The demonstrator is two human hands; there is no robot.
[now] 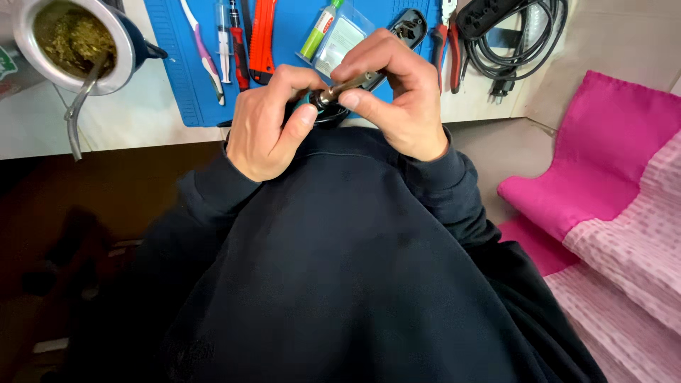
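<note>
A small black round part (328, 112) with a teal edge sits at the near lip of the blue work mat (177, 78), mostly hidden under the fingers. The left hand (268, 122) has its grip closed around this part, thumb pressing on its near side. The right hand (394, 92) pinches a slim metal-shafted tool (351, 85), probably a small driver, with its tip set against the part; that grip is closed on the shaft.

On the mat beyond lie a white-and-purple toothbrush (202, 50), an orange utility knife (262, 35), a green-capped tube (319, 30) on a clear packet, and a black device shell (410, 27). Red-handled pliers (447, 42) and a coiled black power strip cable (518, 35) lie to the right; a metal cup of green herb (71, 39) with a metal straw stands on the bench to the left.

The part is held off the bench over the lap, so a slip of the tip could jab the left thumb, and anything loosened could drop into the dark clothing and be lost.
</note>
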